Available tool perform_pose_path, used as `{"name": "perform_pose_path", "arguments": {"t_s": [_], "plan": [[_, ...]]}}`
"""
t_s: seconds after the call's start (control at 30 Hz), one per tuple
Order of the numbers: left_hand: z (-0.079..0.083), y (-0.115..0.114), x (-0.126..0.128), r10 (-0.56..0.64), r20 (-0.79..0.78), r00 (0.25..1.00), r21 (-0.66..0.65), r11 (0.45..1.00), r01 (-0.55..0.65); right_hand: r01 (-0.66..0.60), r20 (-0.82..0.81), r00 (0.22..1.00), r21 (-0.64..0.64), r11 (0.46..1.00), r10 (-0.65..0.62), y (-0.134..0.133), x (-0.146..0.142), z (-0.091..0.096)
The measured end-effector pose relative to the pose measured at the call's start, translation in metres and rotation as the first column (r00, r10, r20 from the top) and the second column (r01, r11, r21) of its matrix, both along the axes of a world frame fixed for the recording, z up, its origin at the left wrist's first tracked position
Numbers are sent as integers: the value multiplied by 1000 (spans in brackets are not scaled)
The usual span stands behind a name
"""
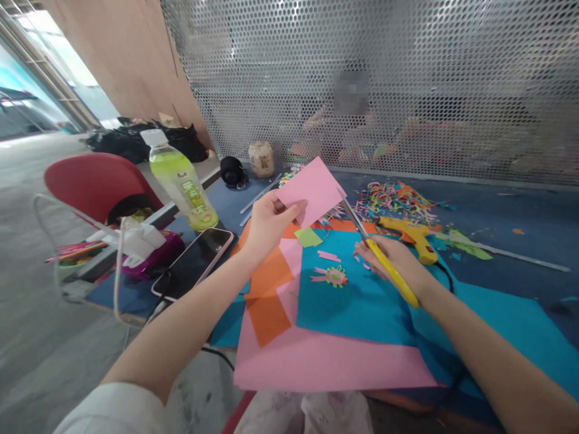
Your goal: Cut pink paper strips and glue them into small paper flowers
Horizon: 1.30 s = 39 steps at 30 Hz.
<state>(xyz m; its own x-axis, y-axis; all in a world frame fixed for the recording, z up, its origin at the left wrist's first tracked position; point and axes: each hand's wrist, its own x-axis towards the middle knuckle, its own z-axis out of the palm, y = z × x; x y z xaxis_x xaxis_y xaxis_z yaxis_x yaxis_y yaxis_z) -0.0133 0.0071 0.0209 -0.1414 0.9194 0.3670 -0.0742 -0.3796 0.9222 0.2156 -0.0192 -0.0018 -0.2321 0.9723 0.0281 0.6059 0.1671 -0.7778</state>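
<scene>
My left hand (271, 220) pinches a pink paper rectangle (314, 190) by its lower left edge, holding it up above the table. In my right hand (384, 256) is a pair of yellow-handled scissors (391, 271), whose blades meet the right corner of the pink paper. I cannot make out whether the blades are apart. Below lies a blue paper sheet (362, 313) with a small paper rosette (335, 276) in pink and green on it. A small green paper piece (309, 237) and pink strips (329, 256) rest nearby.
A yellow glue gun (411, 235) lies right of my right hand. Paper scraps (398, 199) are heaped behind. At left stand a drink bottle (181, 181) and a phone (194, 262). A perforated metal panel (384, 78) closes off the back. A red chair (99, 187) stands at left.
</scene>
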Motion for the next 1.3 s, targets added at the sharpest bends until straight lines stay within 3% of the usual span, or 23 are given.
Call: {"name": "perform_pose_path", "arguments": {"t_s": [0.77,1.3], "plan": [[0,-2,1,-22,-74,997,-6,1000,21,23,7,1000,-15,1000,-23,-4,-5,9],[1,-3,0,-47,-58,997,-27,999,45,-2,7,1000,18,1000,1,2,3,-3]]}}
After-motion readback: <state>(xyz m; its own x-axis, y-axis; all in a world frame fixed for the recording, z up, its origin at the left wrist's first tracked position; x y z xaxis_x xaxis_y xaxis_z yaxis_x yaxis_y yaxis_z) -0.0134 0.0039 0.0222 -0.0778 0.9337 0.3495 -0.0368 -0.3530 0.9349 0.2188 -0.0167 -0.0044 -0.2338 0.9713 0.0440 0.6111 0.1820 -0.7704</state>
